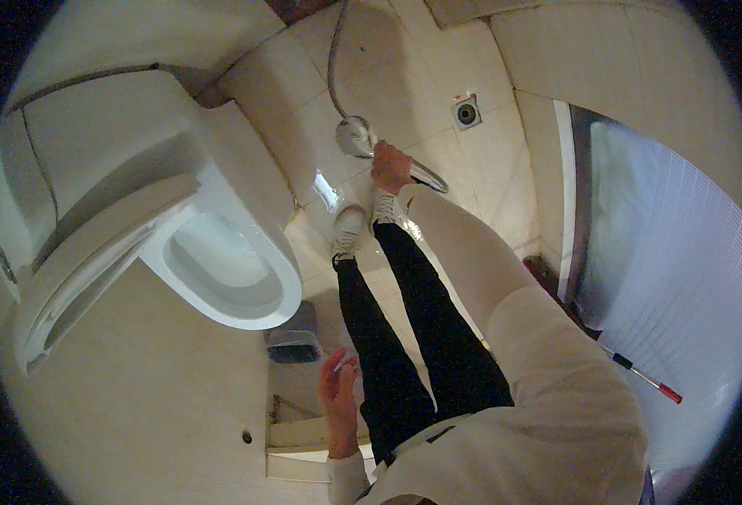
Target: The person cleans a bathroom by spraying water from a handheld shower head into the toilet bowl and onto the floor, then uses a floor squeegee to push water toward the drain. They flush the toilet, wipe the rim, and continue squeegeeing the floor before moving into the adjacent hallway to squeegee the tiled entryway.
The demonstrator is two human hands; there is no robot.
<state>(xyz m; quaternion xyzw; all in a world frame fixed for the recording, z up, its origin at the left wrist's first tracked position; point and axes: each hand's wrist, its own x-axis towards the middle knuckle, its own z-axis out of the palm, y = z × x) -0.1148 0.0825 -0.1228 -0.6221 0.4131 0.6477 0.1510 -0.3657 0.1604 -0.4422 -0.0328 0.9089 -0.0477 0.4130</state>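
Note:
My right hand [391, 167] reaches down low over the tiled floor and is closed around the handle of a chrome shower head [353, 136]. A flexible metal shower hose [331, 63] runs from behind the head towards the top of the view. Another curved chrome piece [431, 177] shows on the other side of the fist; whether it is the handle's end or hose is unclear. My left hand [339, 379] hangs beside my left leg, fingers loosely bent and apart, with nothing evident in it. Both my shoes [349, 230] stand on the floor beneath the shower head.
A white toilet [270, 309] with lid and seat raised stands to the left. Near it is a grey waste bin [292, 334]. A square floor drain [467, 113] lies ahead right. Shiny wet patches [328, 189] mark the tiles. A red-ended pole [639, 372] leans at right by a translucent panel [661, 252].

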